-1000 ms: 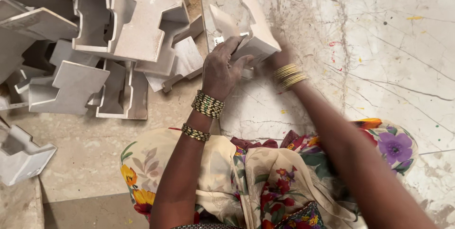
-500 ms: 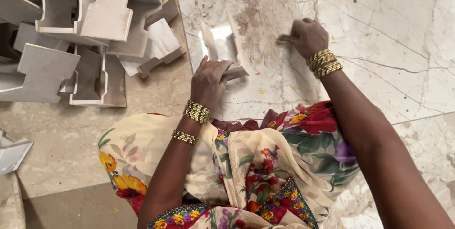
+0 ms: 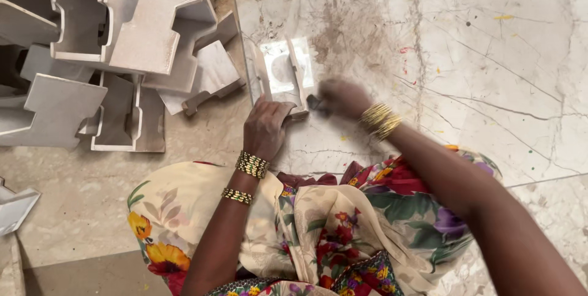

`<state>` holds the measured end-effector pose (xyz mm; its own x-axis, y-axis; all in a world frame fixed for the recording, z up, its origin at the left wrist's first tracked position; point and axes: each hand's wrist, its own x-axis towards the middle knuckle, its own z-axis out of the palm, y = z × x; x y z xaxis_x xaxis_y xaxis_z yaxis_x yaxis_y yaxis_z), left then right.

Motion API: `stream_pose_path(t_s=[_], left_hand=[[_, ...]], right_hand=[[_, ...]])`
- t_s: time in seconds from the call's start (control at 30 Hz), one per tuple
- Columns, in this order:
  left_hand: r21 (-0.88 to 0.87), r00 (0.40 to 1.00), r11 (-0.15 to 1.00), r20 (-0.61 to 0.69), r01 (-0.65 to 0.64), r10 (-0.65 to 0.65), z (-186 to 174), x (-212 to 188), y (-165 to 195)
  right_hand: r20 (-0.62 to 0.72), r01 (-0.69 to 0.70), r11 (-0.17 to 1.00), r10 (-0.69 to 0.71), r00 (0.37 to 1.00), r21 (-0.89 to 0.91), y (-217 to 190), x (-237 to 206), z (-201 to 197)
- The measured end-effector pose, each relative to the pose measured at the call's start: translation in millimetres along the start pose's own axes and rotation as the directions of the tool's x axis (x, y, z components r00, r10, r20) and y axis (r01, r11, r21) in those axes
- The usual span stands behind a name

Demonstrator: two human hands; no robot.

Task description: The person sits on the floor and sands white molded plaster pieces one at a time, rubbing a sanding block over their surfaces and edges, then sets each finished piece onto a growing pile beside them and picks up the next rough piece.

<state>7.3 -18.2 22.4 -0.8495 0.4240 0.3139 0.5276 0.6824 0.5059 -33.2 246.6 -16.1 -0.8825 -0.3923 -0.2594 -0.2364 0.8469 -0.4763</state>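
Note:
A pale, notched stone piece (image 3: 283, 72) stands on its edge on the marble floor (image 3: 490, 57) in front of me. My left hand (image 3: 266, 127) presses on its near end and holds it steady. My right hand (image 3: 342, 97) is blurred with motion just to the right of the piece. Its fingers are closed on a small dark thing (image 3: 315, 105) that touches the piece's near right corner. Both wrists carry gold bangles.
A heap of similar grey notched stone pieces (image 3: 141, 39) lies at the upper left, reaching almost to the held piece. One more piece (image 3: 15, 207) sits at the left edge. My lap in floral cloth (image 3: 318, 228) fills the lower middle.
The stone piece, held up in both hands a second ago, now rests on the floor. My right hand swung out to the right and has come back to the piece's corner.

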Motion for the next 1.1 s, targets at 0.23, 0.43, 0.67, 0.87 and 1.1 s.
stream_pose_path(t_s=[0.23,0.43,0.67,0.87,1.1], left_hand=[[0.142,0.996,0.990,0.084,0.021,-0.034,-3,4,8],[0.199,0.905,0.968,0.367,0.151,-0.216,34,41,16],[-0.539,0.926,0.754,0.195,0.377,-0.323,28,-24,16],[-0.516,0.852,0.682,0.236,0.518,-0.468,42,-45,1],[-0.635,0.887,0.625,0.257,0.454,-0.384,55,-39,-16]], right_hand=[[-0.534,-0.355,0.916,0.398,0.746,0.185,53,22,-33],[-0.239,-0.387,0.752,0.573,0.784,0.533,24,-22,-31],[-0.648,0.181,0.973,-0.230,0.726,-0.143,-86,-89,6],[-0.428,0.276,0.807,-0.528,0.734,-0.522,-116,-62,36],[-0.473,0.086,0.866,-0.349,0.809,-0.493,-97,-2,-5]])
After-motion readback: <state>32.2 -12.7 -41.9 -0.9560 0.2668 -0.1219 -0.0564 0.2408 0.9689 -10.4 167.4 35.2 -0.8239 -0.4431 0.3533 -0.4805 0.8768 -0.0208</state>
